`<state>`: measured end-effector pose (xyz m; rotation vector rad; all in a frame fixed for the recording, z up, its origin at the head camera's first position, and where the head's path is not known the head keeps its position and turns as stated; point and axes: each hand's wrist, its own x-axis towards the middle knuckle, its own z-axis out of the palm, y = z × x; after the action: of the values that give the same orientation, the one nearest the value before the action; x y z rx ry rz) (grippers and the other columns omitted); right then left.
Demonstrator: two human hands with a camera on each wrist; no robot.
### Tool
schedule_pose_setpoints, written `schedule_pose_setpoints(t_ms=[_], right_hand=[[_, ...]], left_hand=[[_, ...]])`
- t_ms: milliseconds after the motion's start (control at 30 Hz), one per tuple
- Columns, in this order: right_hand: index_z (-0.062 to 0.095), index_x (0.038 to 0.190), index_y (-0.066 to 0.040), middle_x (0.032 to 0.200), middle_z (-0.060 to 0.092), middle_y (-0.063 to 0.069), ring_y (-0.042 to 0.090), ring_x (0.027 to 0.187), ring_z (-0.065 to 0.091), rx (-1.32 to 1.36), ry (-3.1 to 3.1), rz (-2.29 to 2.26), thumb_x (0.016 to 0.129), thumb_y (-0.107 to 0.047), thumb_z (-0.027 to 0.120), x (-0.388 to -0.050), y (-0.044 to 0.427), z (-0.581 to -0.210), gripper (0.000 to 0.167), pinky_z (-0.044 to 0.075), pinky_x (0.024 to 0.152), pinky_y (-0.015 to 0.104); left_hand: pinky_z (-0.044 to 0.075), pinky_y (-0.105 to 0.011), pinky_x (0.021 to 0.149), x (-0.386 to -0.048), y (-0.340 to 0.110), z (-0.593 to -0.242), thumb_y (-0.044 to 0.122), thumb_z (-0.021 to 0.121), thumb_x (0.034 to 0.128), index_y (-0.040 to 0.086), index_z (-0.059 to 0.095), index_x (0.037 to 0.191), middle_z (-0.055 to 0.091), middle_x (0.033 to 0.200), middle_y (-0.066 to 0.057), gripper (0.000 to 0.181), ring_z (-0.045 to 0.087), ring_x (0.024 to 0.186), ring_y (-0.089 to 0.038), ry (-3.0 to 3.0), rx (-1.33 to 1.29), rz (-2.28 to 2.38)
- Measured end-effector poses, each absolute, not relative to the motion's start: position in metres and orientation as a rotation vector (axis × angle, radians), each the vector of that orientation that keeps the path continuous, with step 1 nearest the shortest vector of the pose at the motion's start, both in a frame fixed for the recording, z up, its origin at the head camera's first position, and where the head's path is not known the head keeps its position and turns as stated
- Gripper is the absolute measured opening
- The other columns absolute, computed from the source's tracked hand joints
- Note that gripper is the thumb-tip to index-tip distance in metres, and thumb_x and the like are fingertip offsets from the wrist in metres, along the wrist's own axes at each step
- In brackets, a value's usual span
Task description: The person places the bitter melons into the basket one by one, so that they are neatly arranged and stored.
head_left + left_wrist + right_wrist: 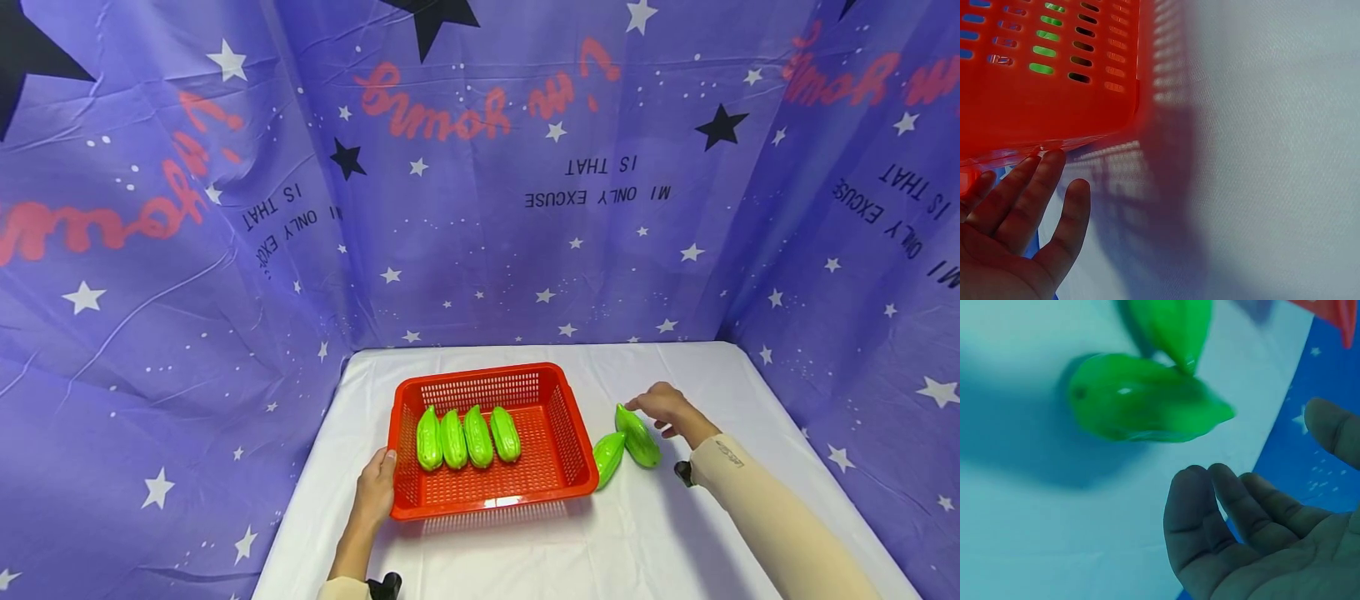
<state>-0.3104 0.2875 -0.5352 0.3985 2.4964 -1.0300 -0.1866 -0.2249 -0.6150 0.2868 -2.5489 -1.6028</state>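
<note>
A red basket [450,510] holds several green gourd-shaped vegetables [478,437] in a row toward its left side. My left hand [375,492] grips the basket's left rim, thumb near the top; in the left wrist view that hand's fingers [1040,187] reach up against the red wall [1054,115]. Two more green vegetables lie right of the basket: one [608,458] beside its wall, the other [639,440] touching it. Over the farther one's pointed end hovers my right hand [671,410], loosely bent and empty. The right wrist view shows a gap between the hand [1260,540] and the vegetable [1141,400].
A white cloth [540,558] covers the table. Purple curtains [480,250] with stars and lettering stand behind it and along both sides. The basket casts a shadow on the cloth along its near side.
</note>
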Motion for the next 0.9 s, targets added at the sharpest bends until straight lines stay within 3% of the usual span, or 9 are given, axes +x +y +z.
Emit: schedule_pose_setpoints(t_ms=[133, 400, 667, 900], right_hand=[[0.048, 0.124, 0.011, 0.123, 0.051, 0.03, 0.041, 0.094, 0.06, 0.447, 2.513, -0.998, 0.09, -0.032, 0.068, -0.307, 0.297, -0.543, 0.059, 0.055, 0.067, 0.045], [0.052, 0.109, 0.01, 0.095, 0.052, 0.022, 0.041, 0.09, 0.058, 0.477, 2.552, -0.944, 0.09, -0.033, 0.068, -0.302, 0.306, -0.559, 0.049, 0.056, 0.066, 0.047], [0.05, 0.114, 0.012, 0.105, 0.054, 0.028, 0.044, 0.092, 0.059, 0.46, 2.555, -0.964, 0.089, -0.036, 0.07, -0.298, 0.306, -0.574, 0.058, 0.055, 0.065, 0.047], [0.054, 0.101, 0.007, 0.091, 0.055, 0.019, 0.036, 0.085, 0.058, 0.443, 2.57, -0.962, 0.087, -0.035, 0.07, -0.296, 0.3, -0.585, 0.048, 0.055, 0.065, 0.048]], left_hand=[[0.047, -0.045, 0.091, -0.187, -0.225, -0.616, 0.034, 0.037, 0.1115, 0.003, 0.059, 0.136, 0.067, 0.115, -0.019, 0.046, 0.063, 0.105, -0.033, -2.549, 0.293, -1.589], [0.046, -0.05, 0.095, -0.188, -0.225, -0.617, 0.035, 0.036, 0.1114, 0.003, 0.058, 0.138, 0.067, 0.12, -0.02, 0.047, 0.063, 0.111, -0.036, -2.555, 0.292, -1.584], [0.046, -0.05, 0.096, -0.187, -0.225, -0.618, 0.034, 0.036, 0.1115, 0.003, 0.058, 0.137, 0.067, 0.119, -0.019, 0.046, 0.062, 0.111, -0.036, -2.553, 0.291, -1.578], [0.045, -0.05, 0.096, -0.188, -0.227, -0.619, 0.036, 0.035, 0.1117, 0.004, 0.057, 0.138, 0.066, 0.12, -0.019, 0.047, 0.061, 0.113, -0.035, -2.564, 0.29, -1.588]])
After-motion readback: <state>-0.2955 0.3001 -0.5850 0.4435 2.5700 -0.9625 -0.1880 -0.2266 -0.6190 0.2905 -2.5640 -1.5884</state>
